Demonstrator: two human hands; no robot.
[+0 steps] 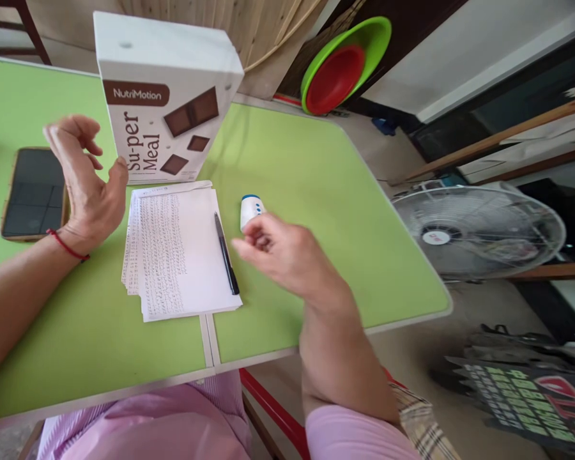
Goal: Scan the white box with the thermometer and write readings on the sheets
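Observation:
My left hand (89, 185) is raised over the table with its fingers bent and apart, holding nothing. It is between a dark-screened phone (33, 195) and an upright white NutriMotion box (144, 137). Below the box lies a stack of white paper (196, 255), its top sheet partly covered with rows of handwriting. A black pen (227, 255) rests along the right side of the sheet. My right hand (287, 255), slightly blurred, has loosely curled fingers and the thumb apart. Just beyond it, partly hidden, is a small white device (250, 207) with blue dots; contact cannot be told.
The green folding table (316, 166) has a seam near its middle. On the right stands a fan (479, 233). A green basin (378, 35) and a red basin (338, 80) lean beyond the far edge. Part of a red seat (273, 409) shows below.

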